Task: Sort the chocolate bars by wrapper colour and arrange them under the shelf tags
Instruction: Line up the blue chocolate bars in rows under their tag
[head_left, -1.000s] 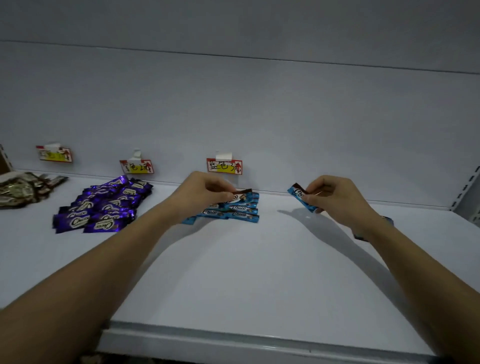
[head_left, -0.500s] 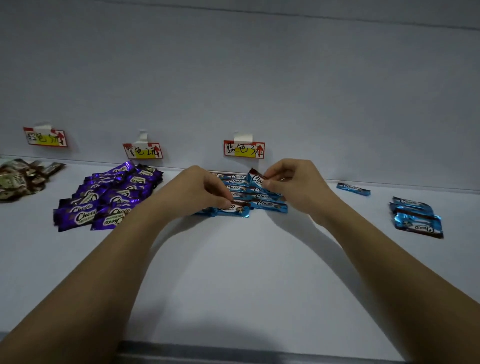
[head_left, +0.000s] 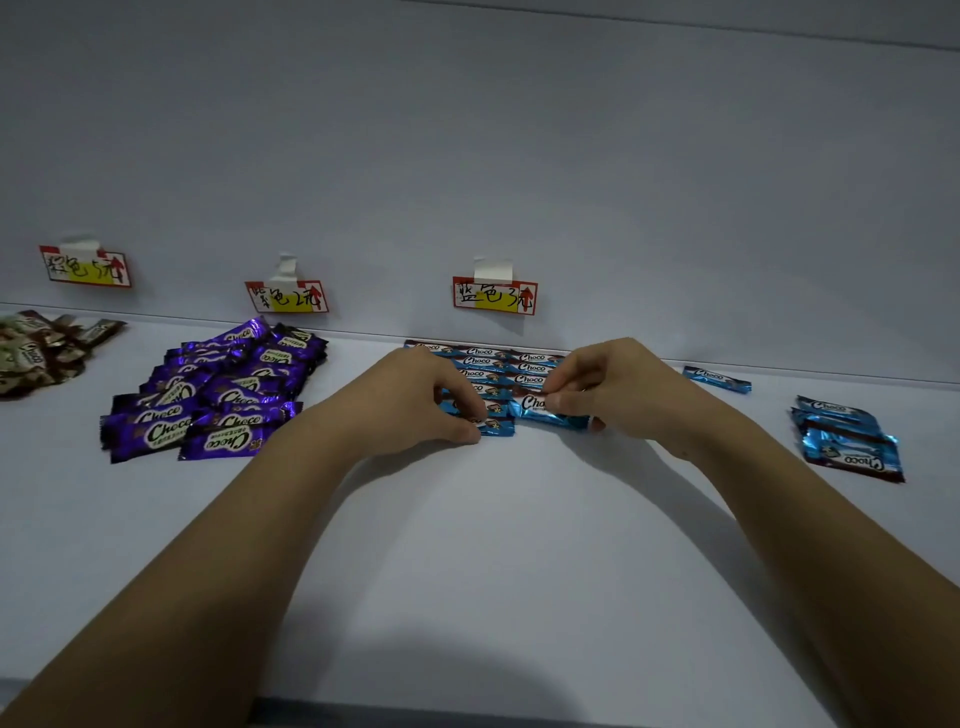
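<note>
While both hands work blue row under blue tag (head_left: 494, 296): right hand (head_left: 618, 395) pinches blue bar (head_left: 545, 413) end, left hand (head_left: 421, 400) fingers curl on front bar (head_left: 496, 426). Foil likely light, slippery; pinch crimped ends. Spare blue bars (head_left: 847, 441) at 3 o'clock.

Left hand (head_left: 415, 397) covers the left ends of the nearer blue bars (head_left: 488, 364) in the row; their full count cannot be told. Right hand (head_left: 618, 395) hides the right end of the front blue bar (head_left: 540, 408). Brown bars (head_left: 41, 348) are cut off by the left edge. Purple pile (head_left: 218, 389) overlaps itself, lower bars concealed. Writing on the left tag (head_left: 85, 266) and the middle tag (head_left: 287, 297) is too blurred to read.
</note>
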